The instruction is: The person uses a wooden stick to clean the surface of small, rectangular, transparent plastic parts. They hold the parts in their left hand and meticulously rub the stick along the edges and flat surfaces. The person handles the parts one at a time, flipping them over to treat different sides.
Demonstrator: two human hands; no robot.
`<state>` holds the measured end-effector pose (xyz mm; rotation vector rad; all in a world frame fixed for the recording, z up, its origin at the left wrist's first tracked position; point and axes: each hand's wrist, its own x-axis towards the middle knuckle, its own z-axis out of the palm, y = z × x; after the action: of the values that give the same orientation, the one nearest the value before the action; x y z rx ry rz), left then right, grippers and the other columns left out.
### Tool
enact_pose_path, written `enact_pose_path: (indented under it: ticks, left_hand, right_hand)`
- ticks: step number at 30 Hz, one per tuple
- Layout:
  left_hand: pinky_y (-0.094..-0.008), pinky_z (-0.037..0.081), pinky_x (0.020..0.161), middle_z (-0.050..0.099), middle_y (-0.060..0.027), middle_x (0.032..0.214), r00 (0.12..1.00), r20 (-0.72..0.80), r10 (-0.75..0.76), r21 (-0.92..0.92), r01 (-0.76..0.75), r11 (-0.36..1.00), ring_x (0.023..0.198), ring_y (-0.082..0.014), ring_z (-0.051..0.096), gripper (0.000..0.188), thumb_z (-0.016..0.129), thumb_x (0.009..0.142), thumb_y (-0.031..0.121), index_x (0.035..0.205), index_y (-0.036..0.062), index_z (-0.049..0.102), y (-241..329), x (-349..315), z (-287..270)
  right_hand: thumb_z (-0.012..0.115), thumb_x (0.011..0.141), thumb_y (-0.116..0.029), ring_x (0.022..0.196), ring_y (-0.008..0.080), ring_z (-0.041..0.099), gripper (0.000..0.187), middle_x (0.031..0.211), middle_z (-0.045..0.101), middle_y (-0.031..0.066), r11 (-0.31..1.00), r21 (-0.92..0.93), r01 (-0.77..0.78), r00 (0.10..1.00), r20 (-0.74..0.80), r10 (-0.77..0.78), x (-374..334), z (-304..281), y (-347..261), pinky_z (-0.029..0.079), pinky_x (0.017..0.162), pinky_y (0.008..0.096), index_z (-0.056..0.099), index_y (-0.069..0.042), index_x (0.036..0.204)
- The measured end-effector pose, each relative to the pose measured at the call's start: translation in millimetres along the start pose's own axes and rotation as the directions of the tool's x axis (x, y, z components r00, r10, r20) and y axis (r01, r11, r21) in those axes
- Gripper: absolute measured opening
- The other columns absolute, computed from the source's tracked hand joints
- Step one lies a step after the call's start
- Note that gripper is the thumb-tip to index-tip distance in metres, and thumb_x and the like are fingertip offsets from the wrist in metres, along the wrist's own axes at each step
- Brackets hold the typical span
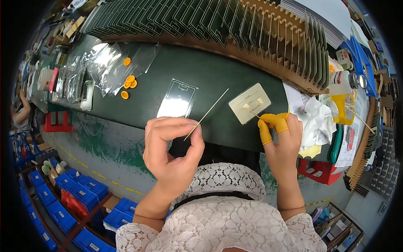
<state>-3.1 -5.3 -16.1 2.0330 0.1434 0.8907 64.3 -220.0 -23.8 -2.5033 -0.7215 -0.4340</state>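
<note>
The left hand (174, 153), nearest, is closed, pinching a long thin stick (206, 114) angled over the green worktable (218, 75). The right hand (280, 134), in yellow finger cots, pinches a small swab (252, 112) on a pale card (249, 103).

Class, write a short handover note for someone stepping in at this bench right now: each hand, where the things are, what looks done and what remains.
Left hand: pinches a thin stick, tip angled up over the green mat.
Right hand, yellow finger covers on thumb and forefinger: holds a swab on the pale card.
Clear panel lies flat left of the card, untouched.
Done: dabs of paste already on the card.
Left: cannot tell how much; panel not yet handled.
</note>
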Motion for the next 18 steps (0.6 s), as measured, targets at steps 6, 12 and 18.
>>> enact_pose_path:
  ticks: [6,12,18]
  left_hand:
    - [-0.0298,0.046,0.072,0.071,-0.0038,0.089,1.000,0.017,0.004,-0.005,-0.004,1.000,0.079,-0.0195,0.062,0.032,0.077,0.068,-0.011,0.090,0.0076,0.063,0.9,-1.2,0.9]
    - [-0.0301,0.045,0.073,0.071,-0.0044,0.089,0.999,0.038,0.012,0.004,-0.012,1.000,0.079,-0.0202,0.061,0.031,0.078,0.069,-0.011,0.089,0.0070,0.063,2.2,-3.3,1.5]
    - [-0.0314,0.045,0.074,0.072,-0.0047,0.090,0.999,0.037,0.031,-0.003,-0.031,1.000,0.080,-0.0209,0.063,0.030,0.078,0.069,-0.010,0.089,0.0073,0.064,0.0,-4.7,0.8]
  right_hand:
    - [0.077,0.078,-0.005,0.077,0.0269,0.052,0.020,0.084,0.055,0.0083,1.000,-0.010,-0.004,1.000,0.012,0.004,1.7,4.5,1.4,0.036,0.068,0.0385,0.067,-0.003,0.095]
    - [0.077,0.077,-0.005,0.078,0.0273,0.052,0.020,0.084,0.055,0.0084,1.000,-0.007,0.003,1.000,0.014,-0.003,1.8,6.4,3.4,0.036,0.068,0.0386,0.067,-0.003,0.094]
    - [0.078,0.077,-0.001,0.077,0.0255,0.053,0.020,0.084,0.057,0.0081,0.989,0.122,-0.085,0.996,0.002,0.085,2.3,-2.4,-6.2,0.039,0.069,0.0370,0.067,-0.003,0.094]
